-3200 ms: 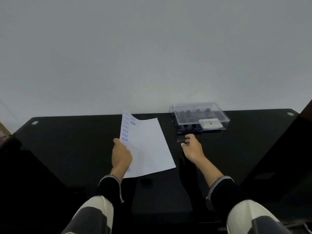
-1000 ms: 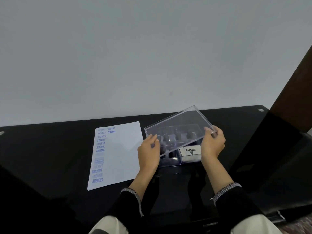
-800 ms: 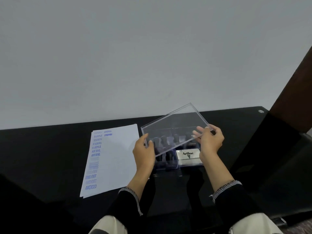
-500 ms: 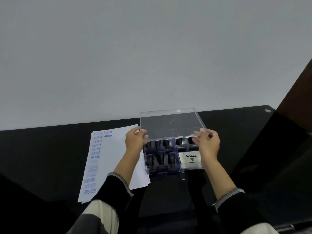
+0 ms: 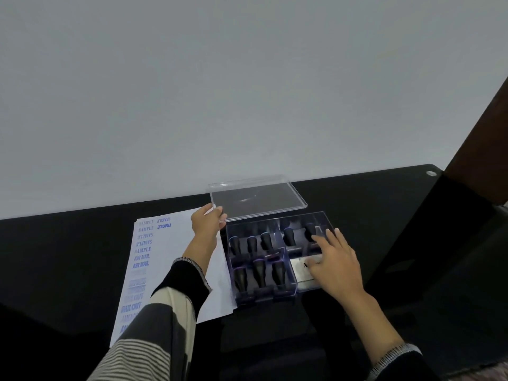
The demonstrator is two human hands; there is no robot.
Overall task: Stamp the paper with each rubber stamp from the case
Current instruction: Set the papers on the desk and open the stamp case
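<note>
Stamps [image 5: 259,270] lie in the open case [image 5: 277,259] on the black desk [image 5: 68,257], just right of the paper [image 5: 176,259]. Left hand [image 5: 207,222] pinches the clear lid's [image 5: 257,200] near corner behind the case. Right hand [image 5: 336,264], fingers [image 5: 334,237] spread and holding nothing, hovers over the right compartments. Recommend laying the lid flat well apart, then lifting one stamp upright.

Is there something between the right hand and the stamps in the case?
Nothing visible. The clear lid is off, behind the case, gripped by the left hand. The right hand hovers open beside the uncovered stamps.
</note>
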